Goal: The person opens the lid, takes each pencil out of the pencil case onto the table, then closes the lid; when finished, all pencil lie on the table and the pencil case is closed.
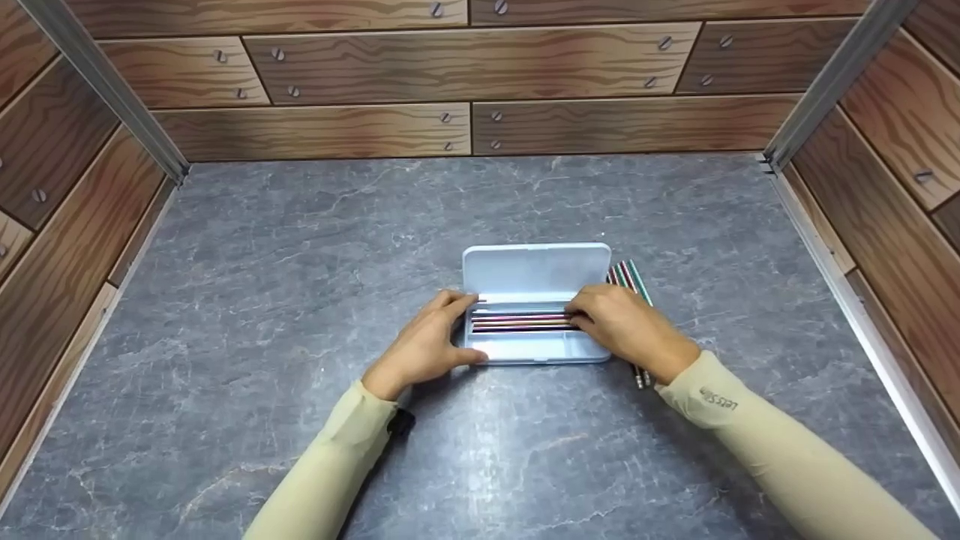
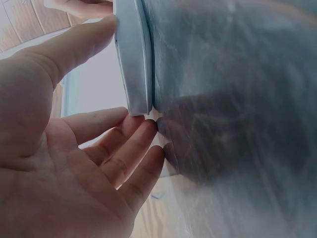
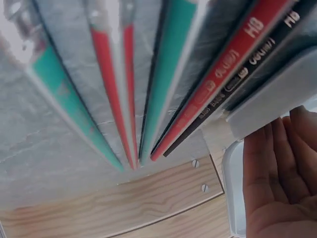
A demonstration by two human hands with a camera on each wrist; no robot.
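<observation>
An open pale-blue pencil case (image 1: 517, 349) lies on the grey marbled surface, its lid (image 1: 536, 270) raised at the back. Several dark and reddish pencils (image 1: 517, 324) lie lengthwise in the case. My left hand (image 1: 427, 337) holds the case's left end, thumb at the near corner and fingers at the far one. Over the right end, my right hand (image 1: 626, 326) reaches in with curled fingers and pinches a pencil by its right end; the fingertips are partly hidden. In the right wrist view, the right hand's fingers (image 3: 262, 168) go in behind the case wall.
Right of the case, partly under my right hand, lie several loose pencils (image 1: 636, 279) in green, red and black, with metal-capped ends towards me. Wood-patterned walls (image 1: 480, 67) stand at the back and both sides, with metal posts (image 1: 817, 90) at the corners.
</observation>
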